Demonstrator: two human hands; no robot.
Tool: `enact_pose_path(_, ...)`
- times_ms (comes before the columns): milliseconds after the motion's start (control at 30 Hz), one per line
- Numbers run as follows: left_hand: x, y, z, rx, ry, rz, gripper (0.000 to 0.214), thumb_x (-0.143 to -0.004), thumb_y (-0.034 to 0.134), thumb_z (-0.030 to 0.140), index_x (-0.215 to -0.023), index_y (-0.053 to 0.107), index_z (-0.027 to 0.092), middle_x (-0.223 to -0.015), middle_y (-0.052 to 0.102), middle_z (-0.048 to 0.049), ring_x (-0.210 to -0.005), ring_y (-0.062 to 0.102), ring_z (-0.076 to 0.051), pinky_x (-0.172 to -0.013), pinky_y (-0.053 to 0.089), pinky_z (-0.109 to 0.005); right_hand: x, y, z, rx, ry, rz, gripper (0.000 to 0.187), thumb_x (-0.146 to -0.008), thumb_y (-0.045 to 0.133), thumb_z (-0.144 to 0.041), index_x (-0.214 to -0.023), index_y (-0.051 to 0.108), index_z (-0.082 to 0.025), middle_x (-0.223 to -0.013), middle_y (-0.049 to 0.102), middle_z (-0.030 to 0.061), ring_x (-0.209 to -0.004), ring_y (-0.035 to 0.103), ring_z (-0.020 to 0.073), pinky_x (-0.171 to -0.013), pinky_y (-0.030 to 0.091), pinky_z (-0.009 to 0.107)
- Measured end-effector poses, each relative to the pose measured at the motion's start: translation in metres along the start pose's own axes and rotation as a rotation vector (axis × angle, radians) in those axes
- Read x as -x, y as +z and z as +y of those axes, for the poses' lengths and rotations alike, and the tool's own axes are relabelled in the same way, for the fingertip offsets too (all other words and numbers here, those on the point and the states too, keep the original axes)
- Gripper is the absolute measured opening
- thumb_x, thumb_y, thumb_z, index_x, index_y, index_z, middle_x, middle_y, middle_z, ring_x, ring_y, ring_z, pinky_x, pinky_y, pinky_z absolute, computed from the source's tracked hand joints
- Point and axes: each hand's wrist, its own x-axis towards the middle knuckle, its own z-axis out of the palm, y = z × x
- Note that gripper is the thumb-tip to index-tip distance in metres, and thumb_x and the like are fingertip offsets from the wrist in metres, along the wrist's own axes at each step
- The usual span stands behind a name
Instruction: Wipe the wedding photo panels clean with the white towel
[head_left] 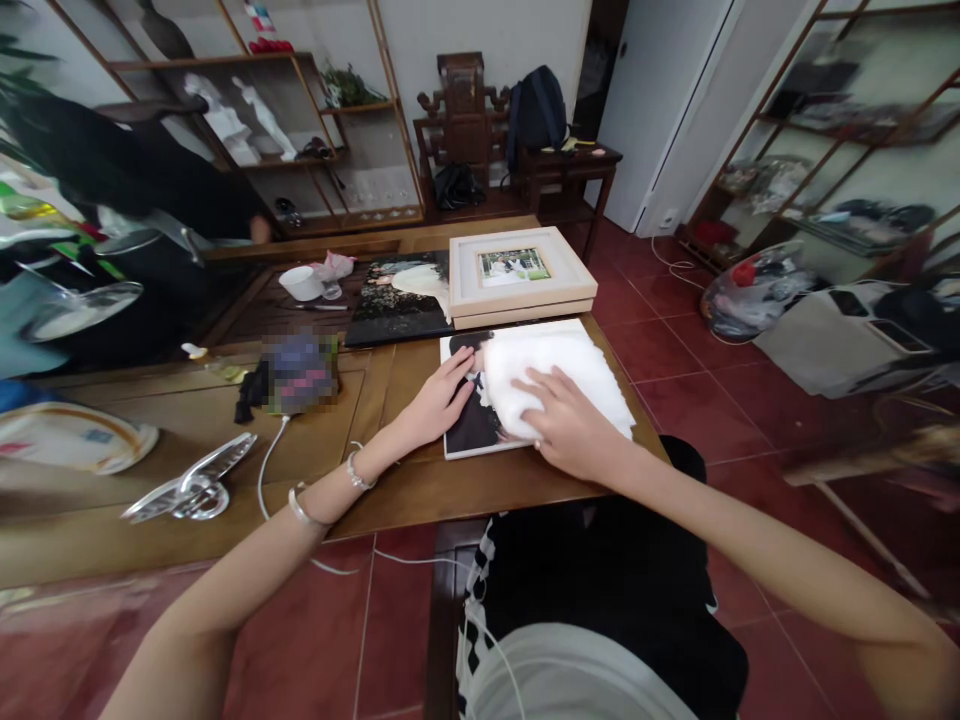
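Fingers [450, 371] lie parted, grasping nothing: right hand [577, 430] on apparently soft white sheet [577, 355], left hand [437, 400] on photo panel [466, 425].

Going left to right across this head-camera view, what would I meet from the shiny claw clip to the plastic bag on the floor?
Silvery claw clip, white cup, left hand, white cloth-like sheet, clear plastic bag.

Picture panel [471, 425], one: flat, pale-edged, its visible image mainly dark at the left with lighter patches; lay face up near the edge of the wooden worktop [409, 480]. White cloth [583, 362], one: soft-looking, loosely spread, uneven at its right border; lay over the panel's middle and right, hiding much of the image from where I stood.
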Motion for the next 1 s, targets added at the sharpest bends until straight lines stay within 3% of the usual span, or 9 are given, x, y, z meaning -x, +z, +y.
enact_pose_path(133, 0.000, 0.000, 0.000, -0.018, -0.006, -0.010, 0.049, -0.097, 0.033, 0.035, -0.140, 0.043, 0.014, -0.151, 0.037, -0.0135, -0.141, 0.033, -0.024, -0.118, 0.025, -0.043, 0.037, -0.004, -0.026, -0.046, -0.083, -0.036, 0.019, -0.072, 0.063, -0.014, -0.088, 0.072, -0.016, -0.146, 0.044, 0.0168, -0.139, 0.030, 0.0402, -0.112, 0.023, 0.061)
enact_pose_path(233, 0.000, 0.000, 0.001, -0.012, -0.006, -0.013, 0.049, -0.097, 0.032, 0.035, -0.140, 0.043, 0.013, -0.152, 0.036, -0.0141, -0.141, 0.032, -0.024, -0.117, 0.026, -0.044, 0.044, -0.006, -0.029, -0.062, -0.094, -0.050, 0.019, -0.070, 0.065, -0.014, -0.087, 0.073, -0.019, -0.147, 0.044, 0.0133, -0.139, 0.030, 0.0388, -0.113, 0.024, 0.059)
enact_pose_path(333, 0.000, -0.001, 0.003, 0.001, -0.002, -0.021, 0.050, -0.098, 0.031, 0.035, -0.141, 0.041, 0.012, -0.152, 0.035, -0.0151, -0.142, 0.030, -0.024, -0.118, 0.025, -0.043, 0.030, -0.007, -0.018, -0.075, -0.080, -0.046, 0.022, -0.072, 0.064, -0.014, -0.092, 0.072, -0.017, -0.146, 0.045, 0.0133, -0.138, 0.032, 0.0376, -0.113, 0.025, 0.057)
enact_pose_path(533, 0.001, -0.003, 0.004, 0.025, 0.005, -0.014, 0.051, -0.097, 0.034, 0.034, -0.143, 0.039, 0.012, -0.152, 0.036, -0.0147, -0.142, 0.030, -0.025, -0.117, 0.025, -0.044, -0.029, -0.003, 0.015, -0.064, -0.030, 0.027, 0.031, -0.078, 0.056, -0.011, -0.107, 0.067, -0.013, -0.140, 0.051, 0.0159, -0.134, 0.037, 0.0356, -0.110, 0.028, 0.054)
enact_pose_path(700, 0.002, -0.004, 0.005, 0.007, -0.026, 0.017, 0.049, -0.096, 0.037, 0.036, -0.138, 0.045, 0.012, -0.149, 0.041, -0.0155, -0.140, 0.034, -0.025, -0.117, 0.027, -0.043, -0.062, -0.002, 0.034, -0.061, -0.036, 0.061, 0.032, -0.080, 0.053, -0.010, -0.109, 0.065, -0.011, -0.123, 0.060, 0.0180, -0.123, 0.047, 0.0314, -0.103, 0.036, 0.044)
enact_pose_path(867, 0.002, -0.005, 0.004, 0.000, -0.012, 0.029, 0.048, -0.096, 0.039, 0.037, -0.136, 0.048, 0.012, -0.146, 0.045, -0.0157, -0.139, 0.038, -0.025, -0.116, 0.029, -0.044, -0.061, -0.007, 0.036, -0.045, 0.000, 0.043, 0.025, -0.083, 0.048, -0.011, -0.102, 0.064, -0.010, -0.107, 0.063, 0.0178, -0.106, 0.055, 0.0290, -0.093, 0.042, 0.040)
enact_pose_path(1000, 0.001, -0.004, 0.003, -0.012, -0.001, 0.025, 0.049, -0.096, 0.038, 0.037, -0.137, 0.046, 0.012, -0.148, 0.043, -0.0154, -0.139, 0.037, -0.024, -0.116, 0.029, -0.044, -0.031, -0.021, 0.017, -0.067, 0.011, -0.048, 0.021, -0.084, 0.047, -0.012, -0.097, 0.064, -0.010, -0.102, 0.064, 0.0188, -0.100, 0.058, 0.0295, -0.087, 0.046, 0.040)
